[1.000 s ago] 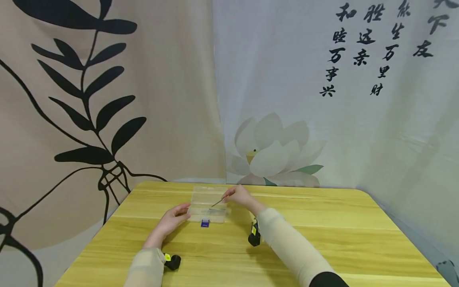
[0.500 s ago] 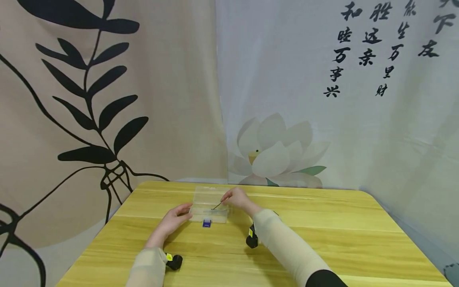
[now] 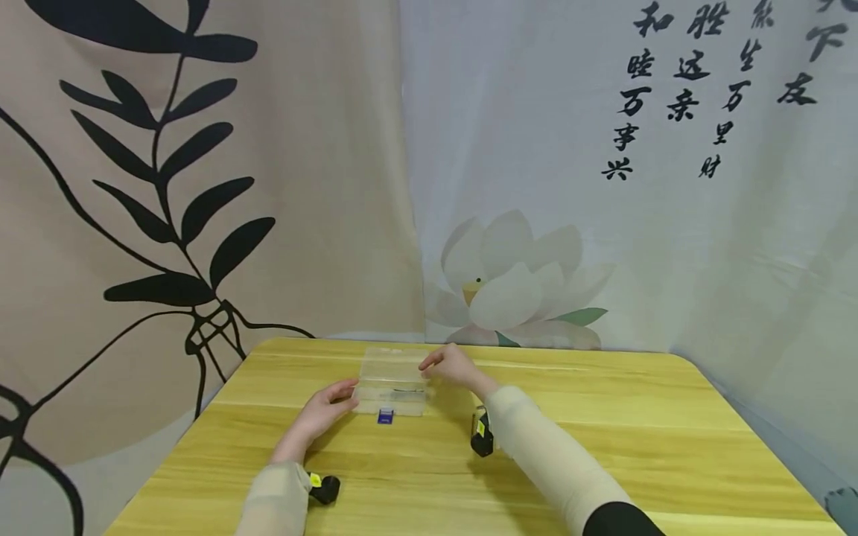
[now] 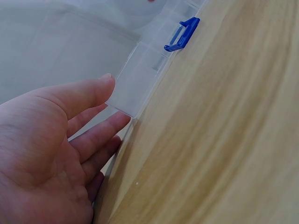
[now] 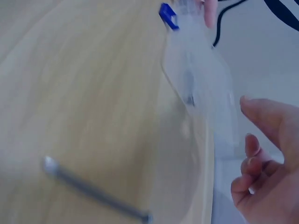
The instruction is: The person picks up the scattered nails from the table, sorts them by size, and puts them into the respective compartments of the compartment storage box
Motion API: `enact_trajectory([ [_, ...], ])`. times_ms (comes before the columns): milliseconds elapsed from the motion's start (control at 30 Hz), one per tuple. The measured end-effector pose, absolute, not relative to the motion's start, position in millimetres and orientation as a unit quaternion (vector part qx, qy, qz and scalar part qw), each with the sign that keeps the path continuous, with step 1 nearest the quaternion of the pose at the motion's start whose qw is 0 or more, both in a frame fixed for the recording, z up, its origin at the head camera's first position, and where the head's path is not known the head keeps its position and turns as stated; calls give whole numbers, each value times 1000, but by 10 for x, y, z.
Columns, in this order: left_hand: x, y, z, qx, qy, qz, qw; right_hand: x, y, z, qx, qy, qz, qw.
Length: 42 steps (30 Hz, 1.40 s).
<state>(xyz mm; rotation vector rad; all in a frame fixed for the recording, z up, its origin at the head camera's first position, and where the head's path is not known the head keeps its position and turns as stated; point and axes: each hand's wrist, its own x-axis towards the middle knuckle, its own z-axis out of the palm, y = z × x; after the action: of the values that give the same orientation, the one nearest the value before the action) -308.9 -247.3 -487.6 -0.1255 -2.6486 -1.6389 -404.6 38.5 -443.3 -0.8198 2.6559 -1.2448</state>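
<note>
Left hand, relaxed, fingers touching the clear box | right hand loosely curled, thumb apart, near its other end | box sits between them on the surface; I see a thin dark rod inside

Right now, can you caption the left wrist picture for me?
Left hand at one end of a clear box with blue latch.

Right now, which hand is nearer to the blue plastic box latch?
Left. The left hand is just left of the latch; the right hand is farther back, to its right.
</note>
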Motion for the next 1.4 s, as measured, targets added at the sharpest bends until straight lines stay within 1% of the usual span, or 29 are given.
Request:
enact_trajectory([
  [200, -3092, -2473, -4868, -44, -852, -521, 7, -4063, 728, -4371, -265, 868, -418, 39],
  [433, -3109, -2474, -4884, -46, -852, -522, 7, -3986, 1154, -4342, -238, 858, -451, 58],
  [700, -3086, -2473, -4867, -48, -851, -524, 3, -3962, 1616, -4546, -206, 859, -463, 79],
  [867, -3076, -2464, -4846, -49, -851, -522, 5, -3919, 1862, -4647, -188, 864, -459, 82],
  [967, -3078, -2468, -4840, -52, -853, -519, 9, -3905, 1954, -4667, -197, 863, -458, 83],
  [1200, -3085, -2466, -4834, -54, -853, -519, 9, -3910, 2020, -4689, -222, 858, -442, 139],
  [1400, -3091, -2467, -4847, -53, -849, -525, 6, -3947, 2026, -4746, -232, 847, -452, 158],
])
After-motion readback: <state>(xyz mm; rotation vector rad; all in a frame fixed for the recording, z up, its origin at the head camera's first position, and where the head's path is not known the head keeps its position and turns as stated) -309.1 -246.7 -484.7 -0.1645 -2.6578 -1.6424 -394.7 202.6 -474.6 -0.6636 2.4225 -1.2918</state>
